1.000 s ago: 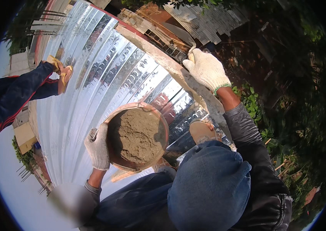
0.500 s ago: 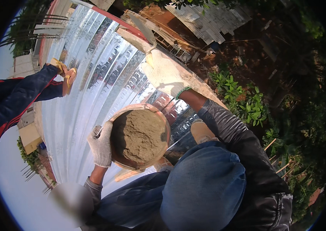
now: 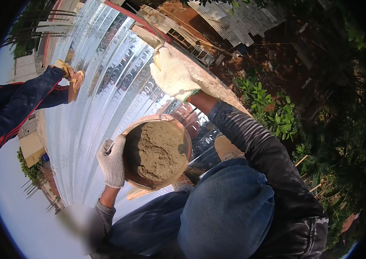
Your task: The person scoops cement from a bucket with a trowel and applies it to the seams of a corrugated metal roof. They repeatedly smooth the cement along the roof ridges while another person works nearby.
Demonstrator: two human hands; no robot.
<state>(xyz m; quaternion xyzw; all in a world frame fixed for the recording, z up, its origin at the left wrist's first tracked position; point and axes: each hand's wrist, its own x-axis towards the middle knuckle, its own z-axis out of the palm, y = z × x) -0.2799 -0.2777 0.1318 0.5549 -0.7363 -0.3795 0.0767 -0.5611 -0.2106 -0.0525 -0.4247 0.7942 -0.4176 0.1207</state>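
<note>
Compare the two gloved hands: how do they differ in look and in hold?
The left hand holds the bucket at its side; the right hand grips a hand tool. The left hand's glove looks greyer, while the right hand's looks brighter and shows a green cuff edge. The left hand stays nearer the body; the right hand reaches out beside the ledge. Both wear pale gloves.

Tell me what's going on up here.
A person in work gloves is handling a bucket of thick grey-brown mix over shiny ribbed metal roofing. The left hand grips the bucket at its left side. The right hand is closed around the handle of a trowel-like tool, near the rough concrete edge; whether it touches there I can't tell. Another person in yellow sandals stands on the left.
</note>
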